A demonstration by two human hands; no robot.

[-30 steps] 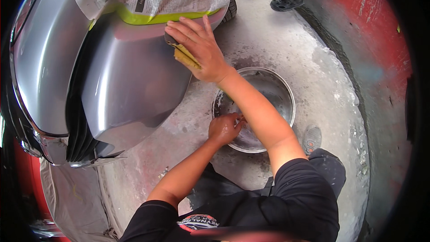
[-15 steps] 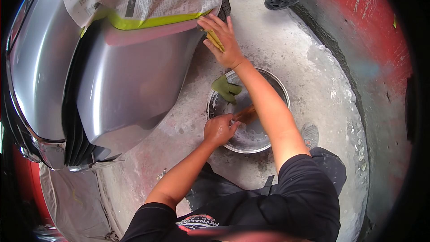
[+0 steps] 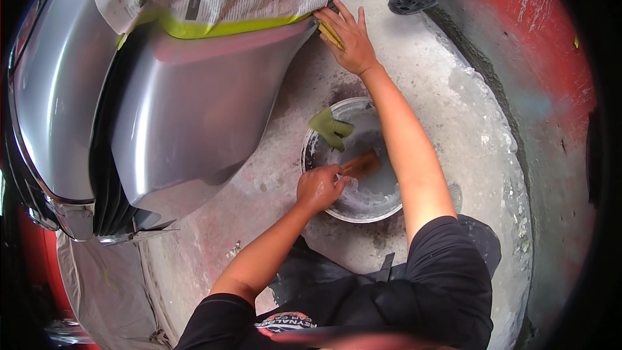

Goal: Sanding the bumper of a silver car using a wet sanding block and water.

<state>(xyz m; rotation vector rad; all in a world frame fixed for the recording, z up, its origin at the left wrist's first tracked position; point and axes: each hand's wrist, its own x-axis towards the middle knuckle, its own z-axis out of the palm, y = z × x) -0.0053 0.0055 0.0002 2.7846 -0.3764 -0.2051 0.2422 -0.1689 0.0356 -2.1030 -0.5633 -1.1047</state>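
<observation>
Plenty of print on my feed: columns of small text, a dark headline strip and colour pictures across the newspaper (image 3: 259,1), beyond and left of the metal basin (image 3: 367,216), edged with yellow-green tape (image 3: 214,29). I spot more lettering nearer me than the basin, an oval emblem (image 3: 285,321) on the dark shirt (image 3: 369,304). Inside the basin: cloudy, wet-looking grey, pale suds by the left hand (image 3: 317,189), a green cloth (image 3: 329,127) over the far-left rim, and a flat brown piece (image 3: 364,164) at that hand's fingers; they're curled, but from here I can't tell whether they pinch it or just touch it. And there's the right hand (image 3: 352,44), beyond the basin, fingers stretched and slightly apart, folded yellow pad (image 3: 332,35) held beneath them, at the far corner of the silver panel (image 3: 201,113), which sits left of the basin. Dark clogs (image 3: 413,4), farther out beyond the basin
</observation>
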